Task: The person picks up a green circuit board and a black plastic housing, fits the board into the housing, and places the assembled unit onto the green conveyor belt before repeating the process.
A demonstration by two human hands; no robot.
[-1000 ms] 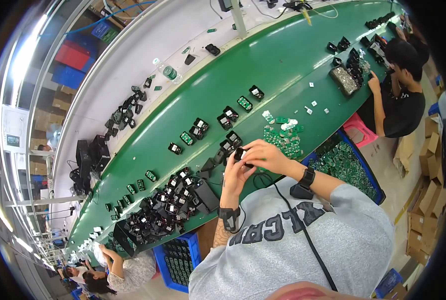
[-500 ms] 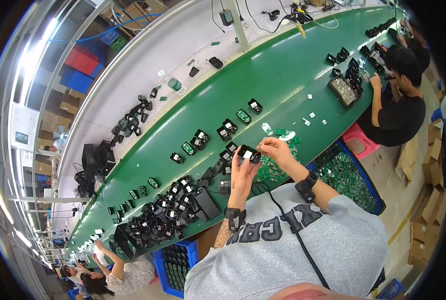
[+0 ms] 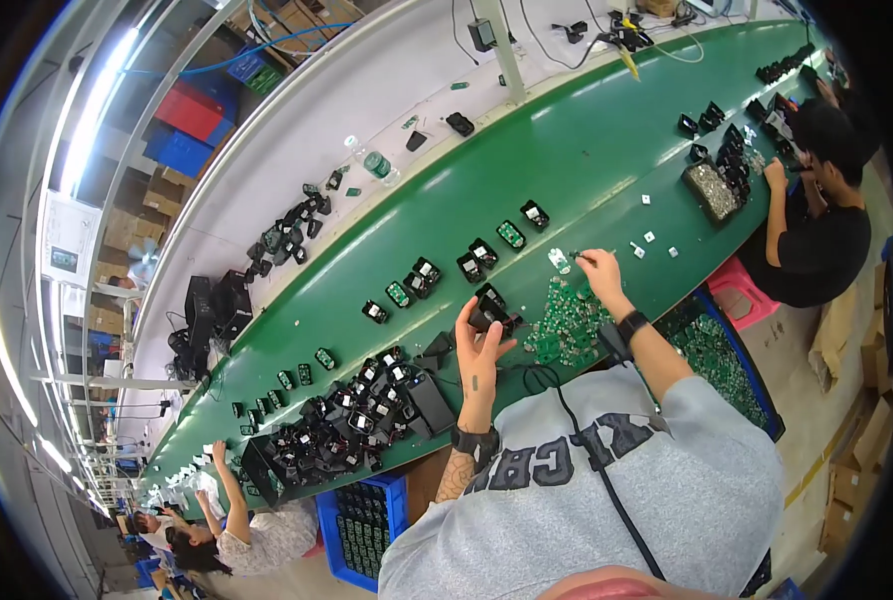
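My left hand [image 3: 481, 350] is raised over the near part of the green table, its fingers spread apart. Black plastic casings [image 3: 488, 303] stand right beyond its fingers; whether the hand touches one I cannot tell. Further right, my right hand [image 3: 601, 276] reaches out with thumb and fingers pinched together. A tiny dark thing shows at those fingertips, too small to name. Just left of them lies a whitish board [image 3: 559, 262]. Below it spreads a heap of small green circuit boards [image 3: 566, 325].
A big pile of black casings [image 3: 336, 415] lies to the left. Casings with green boards [image 3: 397, 294] stand in a line across the green table [image 3: 556, 150]. A blue crate [image 3: 396, 500] is below the edge. Another person [image 3: 816, 220] sits at the right.
My left hand has let go of the black casing and its fingers have spread. My right hand has moved away from it, up and right, to the whitish board. The view has shifted slightly.
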